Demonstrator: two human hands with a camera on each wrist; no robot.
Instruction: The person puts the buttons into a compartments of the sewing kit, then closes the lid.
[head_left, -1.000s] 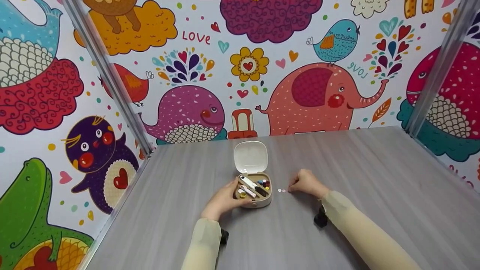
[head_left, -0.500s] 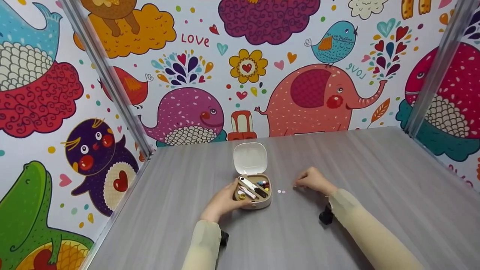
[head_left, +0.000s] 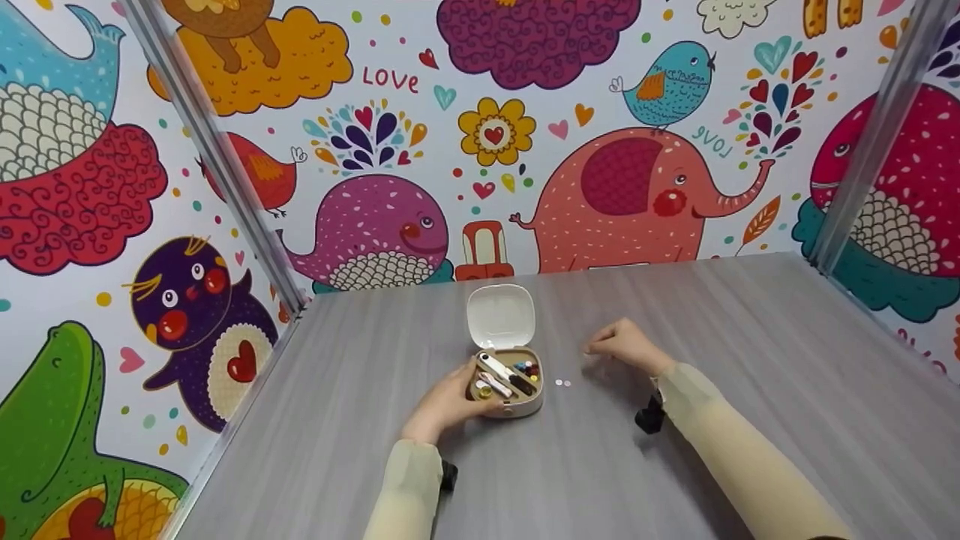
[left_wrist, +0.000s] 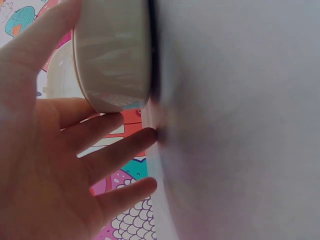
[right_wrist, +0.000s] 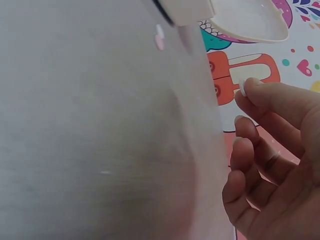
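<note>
A small cream sewing box stands on the table with its white lid raised. Inside lie a white-and-black tool, a smaller white tool and several coloured bits. My left hand holds the box at its left side, thumb at the front and index finger against the wall; the other fingers spread below it. My right hand is raised above the table right of the box, pinching a small white button between thumb and index finger. Two small discs, white and pink, lie between box and hand.
The grey wood-grain table runs back to a wall printed with cartoon animals. Metal posts stand at both back corners. Close behind the box's contents rises the open lid.
My right hand has drawn away from the two discs, first to the right and then up off the table, with the button pinched. My left hand stays on the box.
</note>
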